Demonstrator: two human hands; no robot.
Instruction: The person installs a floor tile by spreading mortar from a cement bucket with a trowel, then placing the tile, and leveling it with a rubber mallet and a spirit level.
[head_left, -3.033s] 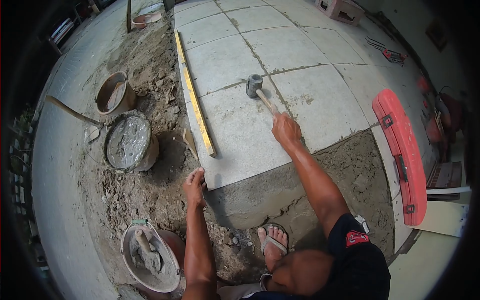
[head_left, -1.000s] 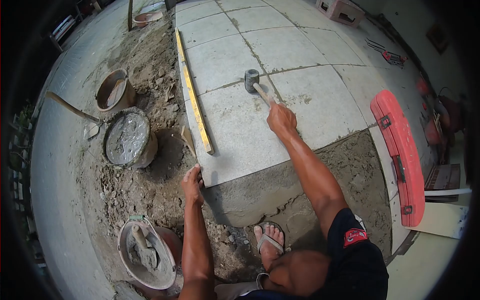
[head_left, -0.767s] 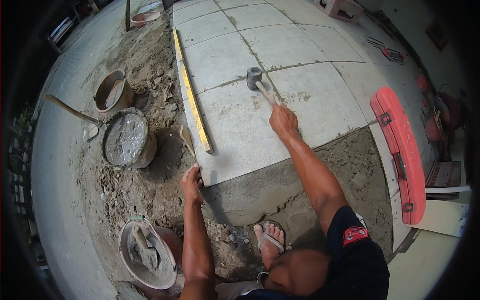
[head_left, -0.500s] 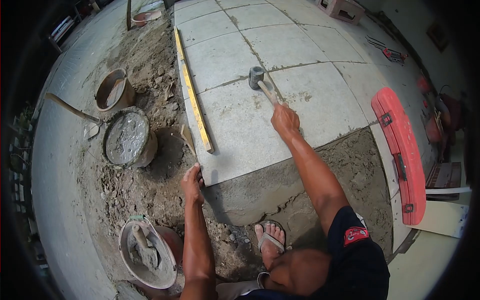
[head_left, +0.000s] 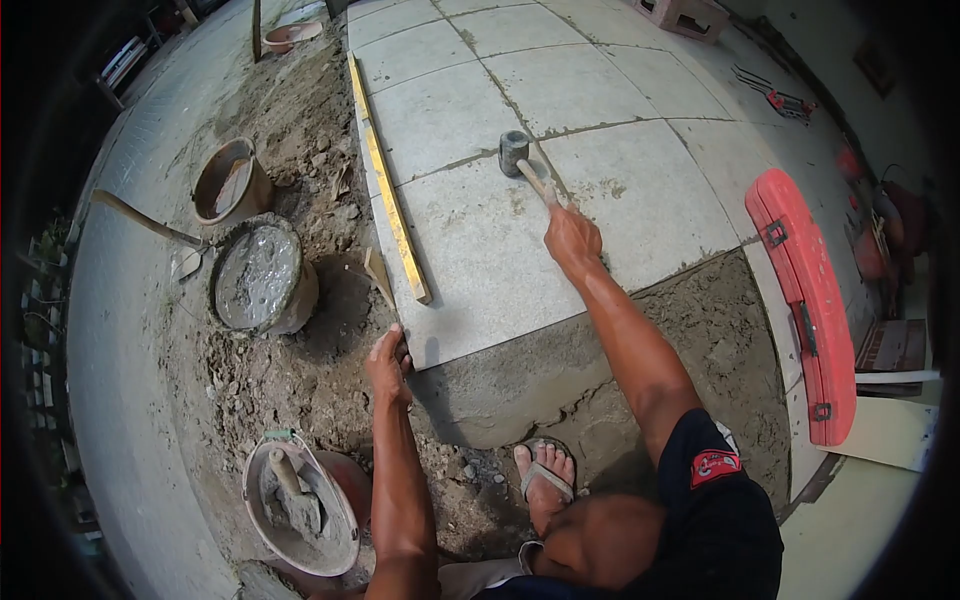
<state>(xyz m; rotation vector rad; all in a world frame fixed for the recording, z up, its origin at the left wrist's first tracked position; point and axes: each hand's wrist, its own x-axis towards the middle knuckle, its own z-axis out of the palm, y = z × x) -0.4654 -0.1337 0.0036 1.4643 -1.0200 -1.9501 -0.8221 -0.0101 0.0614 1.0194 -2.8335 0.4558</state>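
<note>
My right hand (head_left: 571, 236) grips the wooden handle of a rubber mallet (head_left: 514, 150), whose dark head rests at the far corner of the nearest grey floor tile (head_left: 480, 260). My left hand (head_left: 387, 362) presses on that tile's near left corner, fingers over its edge. The tile lies on a bed of wet mortar (head_left: 530, 385). A long yellow spirit level (head_left: 388, 200) lies along the tile's left edge.
Left of the tiles on loose dirt stand a bucket of grey slurry (head_left: 258, 279), a brown bucket (head_left: 226, 182) and a near bucket with a trowel (head_left: 297, 503). A red case (head_left: 805, 300) lies at the right. My sandalled foot (head_left: 546, 483) stands on the mortar.
The mallet head has bobbed slightly up and down over the tile's far corner. My left hand has stayed on the near left corner.
</note>
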